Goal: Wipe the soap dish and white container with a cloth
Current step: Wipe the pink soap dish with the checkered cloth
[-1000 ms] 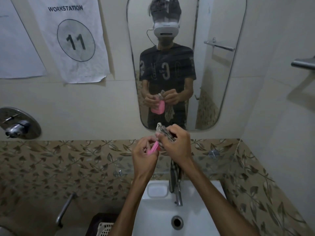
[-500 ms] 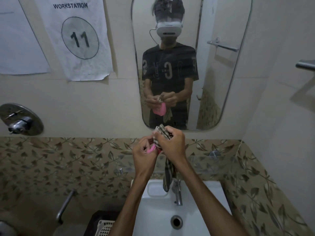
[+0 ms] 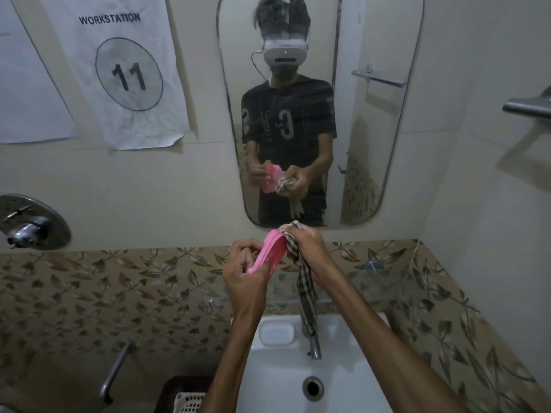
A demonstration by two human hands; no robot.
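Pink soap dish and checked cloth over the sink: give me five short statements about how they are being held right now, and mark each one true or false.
1. The left hand holds the pink soap dish. True.
2. The right hand grips the checked cloth. True.
3. The soap dish lies in the sink. False: it is held up in front of the wall, above the sink.
4. The cloth is folded flat on the sink rim. False: it is bunched in the right hand and its tail hangs down towards the tap.
5. The bunched cloth is pressed against the soap dish. True.
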